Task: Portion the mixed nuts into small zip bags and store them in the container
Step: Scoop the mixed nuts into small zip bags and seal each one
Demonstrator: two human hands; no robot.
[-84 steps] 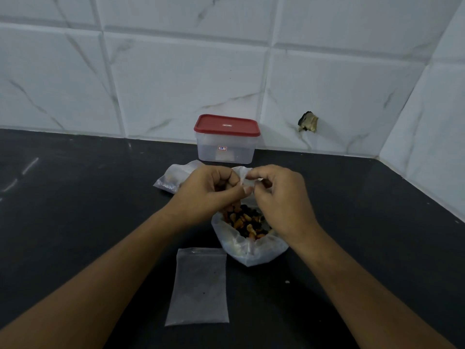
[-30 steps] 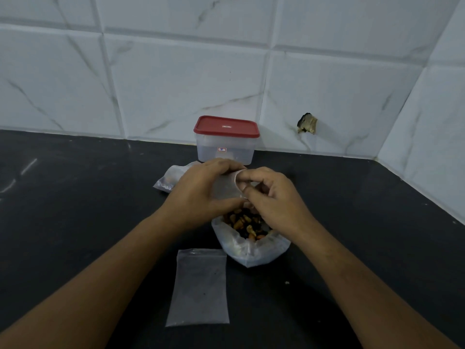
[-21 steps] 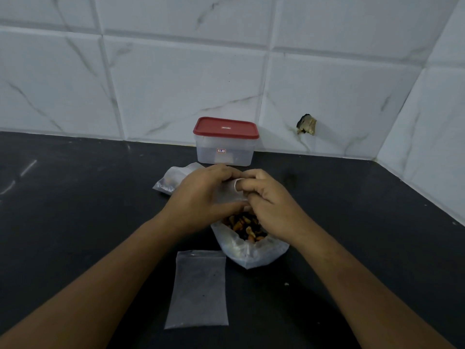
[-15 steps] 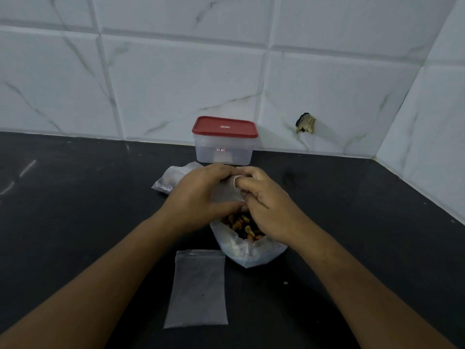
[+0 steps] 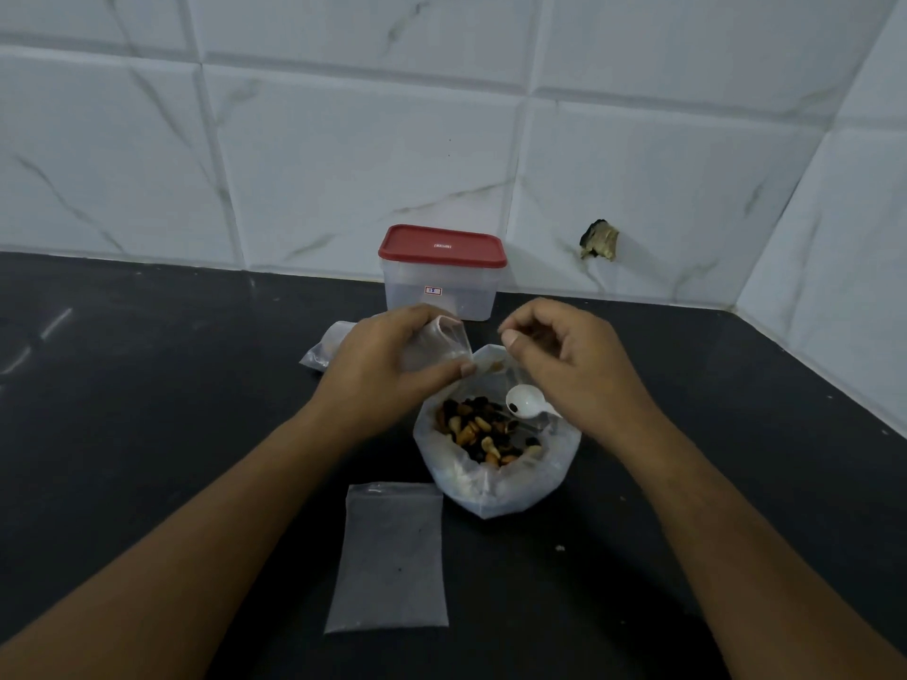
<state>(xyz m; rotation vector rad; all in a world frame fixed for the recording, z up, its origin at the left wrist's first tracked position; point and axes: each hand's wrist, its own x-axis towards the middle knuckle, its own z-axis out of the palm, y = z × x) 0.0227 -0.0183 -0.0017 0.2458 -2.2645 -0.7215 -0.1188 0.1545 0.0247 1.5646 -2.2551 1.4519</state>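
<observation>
Head view. Gripped small zip bag (image 5: 434, 343) in left hand (image 5: 387, 365); curled right hand (image 5: 564, 365) loosely, empty, above spoon (image 5: 524, 402) in nut bag (image 5: 491, 490) below the 2 hands. Risked tipping soft open bag and scattering mixed nuts (image 5: 473, 429) by brushing its rim. Had open counter (image 5: 147, 395) left and right; container (image 5: 441, 279) just beyond.

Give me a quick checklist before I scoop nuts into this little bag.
1. Small zip bag gripped by left hand: ok.
2. Big nut bag open and upright: ok.
3. Spoon within reach: ok, resting in the big nut bag.
4. Right hand gripping the spoon: cannot tell, the handle is hidden under it.
5. Container opened for storing: not ok, red lid is on.
6. Spare empty bag ready: ok, flat on the counter.
</observation>
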